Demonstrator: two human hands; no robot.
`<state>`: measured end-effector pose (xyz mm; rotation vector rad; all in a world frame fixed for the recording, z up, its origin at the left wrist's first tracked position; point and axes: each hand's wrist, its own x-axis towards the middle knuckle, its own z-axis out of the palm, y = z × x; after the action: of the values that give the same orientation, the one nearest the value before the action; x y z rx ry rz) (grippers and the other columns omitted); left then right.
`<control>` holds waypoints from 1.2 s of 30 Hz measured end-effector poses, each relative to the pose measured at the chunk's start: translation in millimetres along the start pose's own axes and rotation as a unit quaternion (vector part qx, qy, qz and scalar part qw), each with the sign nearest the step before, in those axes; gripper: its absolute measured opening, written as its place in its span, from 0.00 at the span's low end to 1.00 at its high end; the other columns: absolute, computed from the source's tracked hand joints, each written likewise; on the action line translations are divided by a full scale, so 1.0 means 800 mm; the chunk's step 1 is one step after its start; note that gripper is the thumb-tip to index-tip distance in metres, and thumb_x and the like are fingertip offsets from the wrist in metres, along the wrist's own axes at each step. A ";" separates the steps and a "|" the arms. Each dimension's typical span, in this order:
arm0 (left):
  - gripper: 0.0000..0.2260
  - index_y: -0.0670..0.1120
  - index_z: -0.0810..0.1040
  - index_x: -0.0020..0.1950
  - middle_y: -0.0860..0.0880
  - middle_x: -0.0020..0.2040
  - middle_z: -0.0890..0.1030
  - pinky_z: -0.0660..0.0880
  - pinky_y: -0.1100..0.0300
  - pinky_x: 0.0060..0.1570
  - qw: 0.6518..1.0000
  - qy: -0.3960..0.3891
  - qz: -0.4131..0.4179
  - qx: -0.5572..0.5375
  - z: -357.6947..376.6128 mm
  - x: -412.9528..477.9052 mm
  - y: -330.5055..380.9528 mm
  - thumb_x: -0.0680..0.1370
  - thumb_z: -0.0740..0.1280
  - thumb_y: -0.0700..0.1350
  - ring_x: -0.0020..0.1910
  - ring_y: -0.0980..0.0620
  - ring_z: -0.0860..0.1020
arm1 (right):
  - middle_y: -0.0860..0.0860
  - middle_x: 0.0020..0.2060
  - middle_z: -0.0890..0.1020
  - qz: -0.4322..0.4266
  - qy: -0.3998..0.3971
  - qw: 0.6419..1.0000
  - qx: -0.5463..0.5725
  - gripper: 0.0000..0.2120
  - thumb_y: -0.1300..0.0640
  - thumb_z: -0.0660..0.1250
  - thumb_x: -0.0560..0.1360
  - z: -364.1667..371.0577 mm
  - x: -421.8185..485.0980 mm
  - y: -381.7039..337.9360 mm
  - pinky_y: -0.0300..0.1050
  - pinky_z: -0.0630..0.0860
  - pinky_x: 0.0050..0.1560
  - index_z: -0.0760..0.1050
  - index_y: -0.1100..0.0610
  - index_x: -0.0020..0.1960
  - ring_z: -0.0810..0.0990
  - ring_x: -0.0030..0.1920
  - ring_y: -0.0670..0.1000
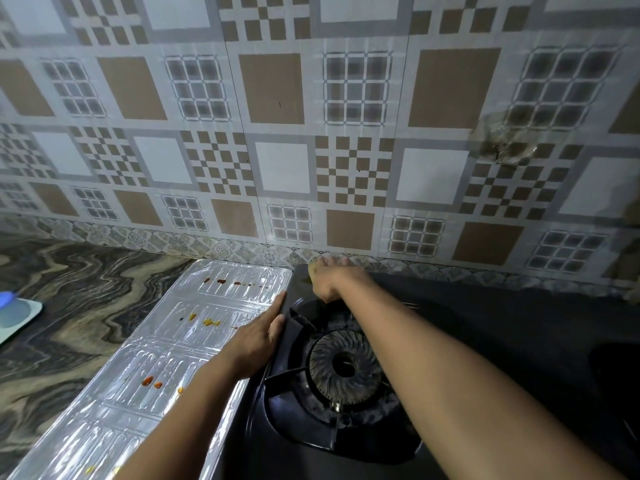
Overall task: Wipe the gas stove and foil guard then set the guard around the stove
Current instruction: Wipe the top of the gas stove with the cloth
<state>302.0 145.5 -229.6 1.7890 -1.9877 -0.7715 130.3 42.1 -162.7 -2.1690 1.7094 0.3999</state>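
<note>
The black gas stove (485, 327) fills the lower right, with a round burner (343, 365) and its pan support in front of me. My right hand (329, 277) presses a small yellowish sponge (314, 270) onto the stove's far left corner, near the wall. My left hand (263, 336) lies flat, fingers together, against the stove's left edge. The silver foil guard (145, 344) lies flat on the counter to the left of the stove. Orange and brown sauce spots dot it.
The marbled dark counter (69, 306) extends left. A pale green tray with a blue object (15, 313) sits at the left edge. The patterned tile wall (311, 133) rises right behind the stove, with a dark burn stain at upper right.
</note>
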 end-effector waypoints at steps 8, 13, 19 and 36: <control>0.24 0.58 0.48 0.80 0.52 0.78 0.62 0.60 0.62 0.68 1.000 -0.004 -0.010 -0.001 -0.002 -0.002 0.004 0.84 0.50 0.54 0.75 0.52 0.64 | 0.56 0.80 0.36 0.028 0.024 0.998 0.047 0.40 0.67 0.55 0.78 0.018 -0.001 -0.017 0.65 0.38 0.75 0.34 0.59 0.81 0.35 0.79 0.64; 0.24 0.57 0.49 0.80 0.51 0.77 0.63 0.61 0.62 0.67 1.000 -0.004 -0.016 0.002 -0.002 -0.004 0.008 0.84 0.50 0.53 0.74 0.51 0.65 | 0.58 0.81 0.42 -0.030 0.060 0.997 0.032 0.40 0.68 0.58 0.77 0.026 -0.012 -0.016 0.61 0.46 0.77 0.38 0.61 0.81 0.42 0.79 0.64; 0.23 0.56 0.48 0.80 0.49 0.77 0.64 0.63 0.61 0.65 1.000 -0.006 -0.023 0.020 -0.005 -0.007 0.018 0.85 0.49 0.53 0.74 0.48 0.66 | 0.53 0.81 0.42 -0.121 0.047 0.991 0.013 0.37 0.69 0.55 0.78 0.033 -0.021 -0.011 0.62 0.51 0.78 0.43 0.56 0.82 0.42 0.80 0.61; 0.24 0.59 0.46 0.80 0.44 0.75 0.68 0.64 0.58 0.66 0.998 -0.024 -0.046 0.046 -0.008 -0.007 0.017 0.84 0.48 0.54 0.72 0.44 0.68 | 0.55 0.81 0.38 -0.026 -0.001 0.999 0.031 0.37 0.57 0.57 0.81 0.016 -0.019 -0.025 0.62 0.43 0.78 0.37 0.57 0.81 0.38 0.79 0.63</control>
<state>295.7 150.4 -215.8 1.9436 -2.0132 -0.7701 146.0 65.0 -166.1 -2.1627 1.6383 0.3305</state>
